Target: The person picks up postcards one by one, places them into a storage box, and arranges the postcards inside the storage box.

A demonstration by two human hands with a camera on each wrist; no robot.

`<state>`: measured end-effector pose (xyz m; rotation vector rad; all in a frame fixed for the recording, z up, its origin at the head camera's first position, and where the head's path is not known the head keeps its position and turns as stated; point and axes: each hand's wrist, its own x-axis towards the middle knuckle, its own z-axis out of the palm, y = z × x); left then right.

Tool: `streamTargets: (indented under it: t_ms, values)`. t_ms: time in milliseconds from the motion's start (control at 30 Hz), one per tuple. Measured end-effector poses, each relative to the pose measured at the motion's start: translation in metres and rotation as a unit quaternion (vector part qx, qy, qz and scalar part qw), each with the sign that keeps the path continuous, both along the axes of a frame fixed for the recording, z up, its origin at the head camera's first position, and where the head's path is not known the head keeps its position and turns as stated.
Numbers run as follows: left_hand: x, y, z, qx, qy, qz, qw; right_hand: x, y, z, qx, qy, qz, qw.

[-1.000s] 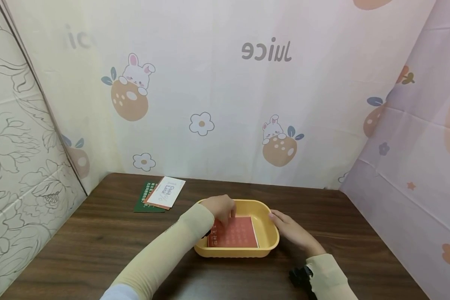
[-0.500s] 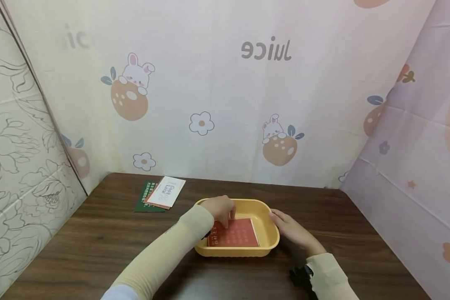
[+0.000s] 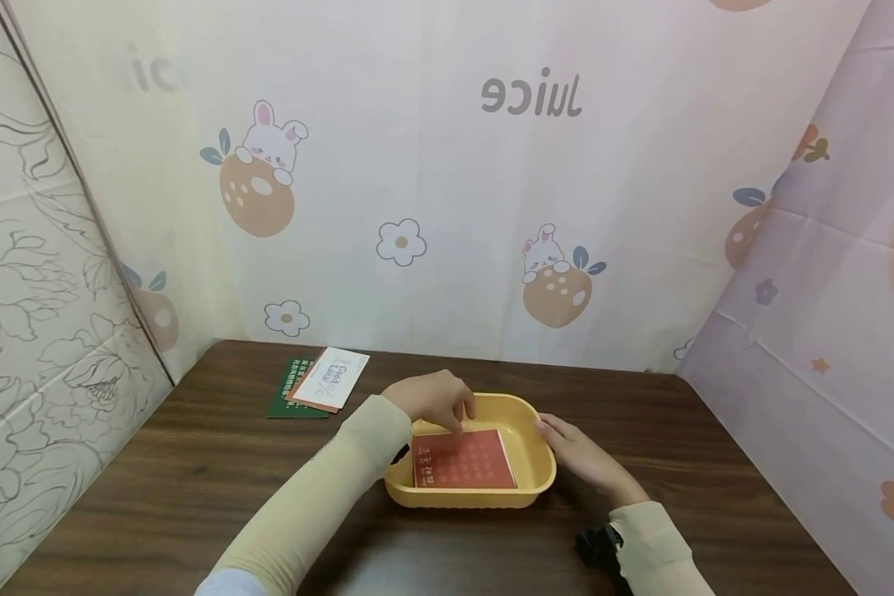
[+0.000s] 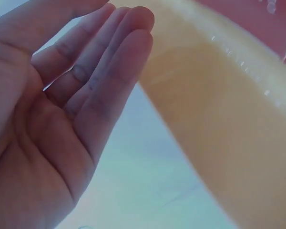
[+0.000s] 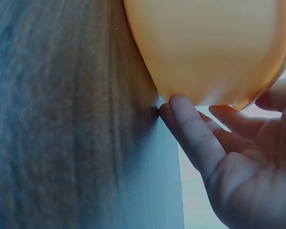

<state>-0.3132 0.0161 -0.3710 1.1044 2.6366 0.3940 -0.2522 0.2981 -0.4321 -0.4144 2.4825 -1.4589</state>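
Observation:
A yellow plastic basin (image 3: pixel 517 422) stands on the table, with red cards (image 3: pixel 465 460) lying in it; printed characters show on the top one. My left hand (image 3: pixel 435 399) hovers above the basin's back left part, just over the cards' far edge. In the left wrist view the left hand (image 4: pixel 81 95) has loosely bent fingers and holds nothing, and a corner of the red card (image 4: pixel 260 21) shows apart from it. My right hand (image 3: pixel 584 459) holds the basin's right end. The right wrist view has its thumb at the rim and its fingertips (image 5: pixel 178 102) against the outer wall.
At the back left of the dark wooden table (image 3: pixel 216 463) lie several overlapping cards: a white card (image 3: pixel 333 378) with handwriting on top, orange and a green card (image 3: pixel 294 406) beneath. A patterned curtain (image 3: pixel 417 165) rises behind the table.
My left hand has lifted off the red cards, up and slightly left. The cards stay in the basin. The right hand keeps its place at the basin's end.

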Motion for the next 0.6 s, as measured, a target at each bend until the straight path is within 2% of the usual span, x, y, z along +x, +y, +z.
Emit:
streamTargets:
  t_ms: [333, 467, 600]
  values:
    - [0.000, -0.023, 0.034, 0.054, 0.023, 0.000, 0.9983, 0.001, -0.001, 0.002, 0.002, 0.004, 0.003, 1.000]
    - [-0.001, -0.038, 0.042, 0.084, 0.017, 0.029, 0.9959, 0.001, -0.001, 0.002, 0.004, 0.004, -0.005, 1.000]
    - [-0.003, -0.053, 0.045, 0.103, 0.022, 0.055, 0.9929, 0.002, -0.001, 0.001, 0.004, 0.001, -0.008, 1.000]
